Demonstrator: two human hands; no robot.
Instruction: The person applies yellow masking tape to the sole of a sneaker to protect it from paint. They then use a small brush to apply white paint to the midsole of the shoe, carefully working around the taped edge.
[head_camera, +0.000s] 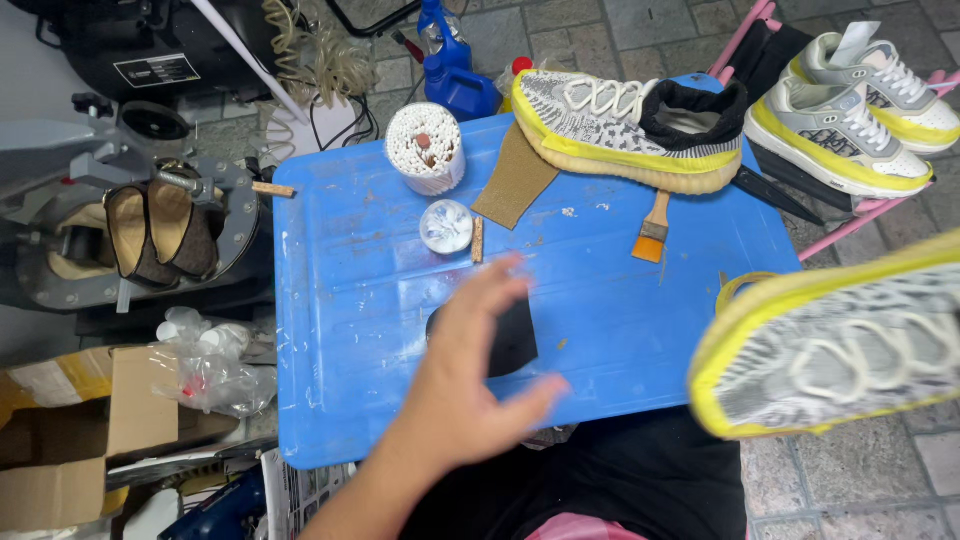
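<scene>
At centre left, the left hand (470, 370) hovered open, fingers spread, holding nothing, just above a black patch (512, 338) on the blue surface (350, 330). A flat, steady press would probably suit it best. Above, a cup (425, 150) was packed with white sticks. At lower right a blurred knit sneaker (835, 345) hung; the right hand stayed hidden, its grip untold.

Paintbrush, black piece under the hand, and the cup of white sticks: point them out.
paintbrush (653, 230), head view, on its wooden handle.
black piece (515, 340), head view, on its exposed right part.
cup of white sticks (425, 145), head view, on the stick tops.
</scene>
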